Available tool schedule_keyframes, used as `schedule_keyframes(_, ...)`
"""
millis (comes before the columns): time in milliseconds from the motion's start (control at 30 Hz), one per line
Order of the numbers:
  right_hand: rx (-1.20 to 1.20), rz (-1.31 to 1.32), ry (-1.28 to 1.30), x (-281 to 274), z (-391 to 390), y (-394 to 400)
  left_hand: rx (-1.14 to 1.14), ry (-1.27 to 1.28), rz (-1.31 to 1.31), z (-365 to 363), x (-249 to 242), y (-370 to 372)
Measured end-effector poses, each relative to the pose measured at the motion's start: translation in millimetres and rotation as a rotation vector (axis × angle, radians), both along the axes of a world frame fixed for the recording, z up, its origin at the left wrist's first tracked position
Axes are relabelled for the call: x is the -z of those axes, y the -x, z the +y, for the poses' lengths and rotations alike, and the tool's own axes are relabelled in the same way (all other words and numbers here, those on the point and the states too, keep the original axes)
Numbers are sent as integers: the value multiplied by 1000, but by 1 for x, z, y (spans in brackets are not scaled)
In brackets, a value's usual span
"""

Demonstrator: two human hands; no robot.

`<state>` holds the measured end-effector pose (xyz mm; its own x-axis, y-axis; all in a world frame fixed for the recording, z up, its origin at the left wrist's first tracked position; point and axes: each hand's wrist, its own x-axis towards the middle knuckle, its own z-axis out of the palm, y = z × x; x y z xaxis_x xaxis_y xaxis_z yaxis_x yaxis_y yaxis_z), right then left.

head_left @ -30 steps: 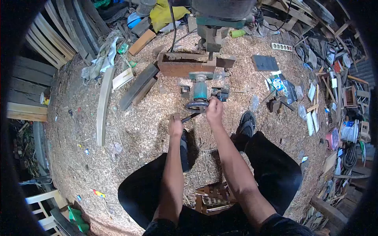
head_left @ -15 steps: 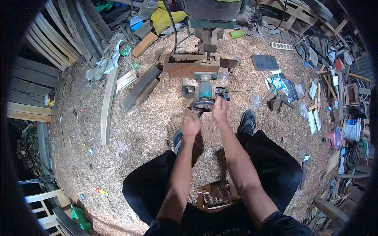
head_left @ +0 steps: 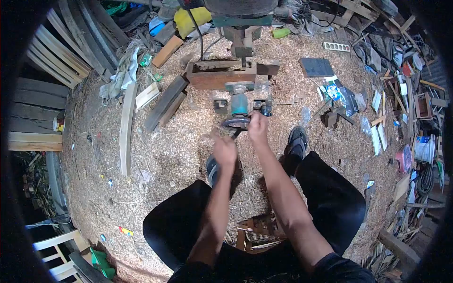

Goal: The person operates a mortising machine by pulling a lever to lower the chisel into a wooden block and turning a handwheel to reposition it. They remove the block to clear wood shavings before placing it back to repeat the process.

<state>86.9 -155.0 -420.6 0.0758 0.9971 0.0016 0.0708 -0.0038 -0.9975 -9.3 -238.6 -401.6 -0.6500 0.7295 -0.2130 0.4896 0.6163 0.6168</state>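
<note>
Wheel [head_left: 235, 123], dark and round, sits at the near end of a teal column [head_left: 239, 104]. The right hand [head_left: 257, 128] has its fingers curled closed on the right of its rim; the left hand [head_left: 225, 150] is partly curled beside a dark handle [head_left: 236, 134], its grip too blurred to tell. Beyond the column, a reddish-brown, open-topped trough [head_left: 214, 81] lies below the bit [head_left: 243, 62], its hollow dark. Off right are a pink basket [head_left: 404, 158] and white bucket [head_left: 424, 151], contents unclear.
</note>
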Motion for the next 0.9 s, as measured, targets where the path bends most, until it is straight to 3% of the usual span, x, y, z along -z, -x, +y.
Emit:
schedule_keyframes(100, 84, -91, -109, 38, 7, -10, 82, 41, -224, 3, -39, -55)
schedule_keyframes(133, 67, -11, 89, 9, 2, -15, 91, 22, -190, 0, -33, -59)
schedule_keyframes(200, 67, -35, 69, 13, 4, -15, 115, -14, -128, 0, -10, -66)
schedule_keyframes(267, 31, 40, 111, 17, 6, -17, 166, -107, -75, 2, 2, -44)
schedule_keyframes(333, 42, -142, -59, 21, 5, -13, 216, -265, 58, -3, 18, -17)
schedule_keyframes(367, 49, -227, -145, 21, 4, -9, 224, -295, 29, -8, 25, -1)
schedule_keyframes(400, 42, -24, 55, 11, 4, -5, 235, -331, -3, -8, 18, 14)
schedule_keyframes(433, 32, -27, 55, 2, 3, -1, 107, -214, -151, -9, 7, 29)
schedule_keyframes(500, 14, -34, 55, -7, 2, 6, 11, -229, -215, -10, 38, 63)
schedule_keyframes(600, 3, -32, -12, -3, 4, 7, 181, -466, 80, -10, 72, 70)
schedule_keyframes(700, 33, -26, 16, 2, 2, 6, 7, -49, -63, -6, 5, 16)
schedule_keyframes(800, -71, 54, 109, 4, 2, -7, 105, -114, 58, -6, 13, -7)
schedule_keyframes(900, 225, 106, -7, 28, 0, -10, 167, -110, 27, -5, 8, -9)
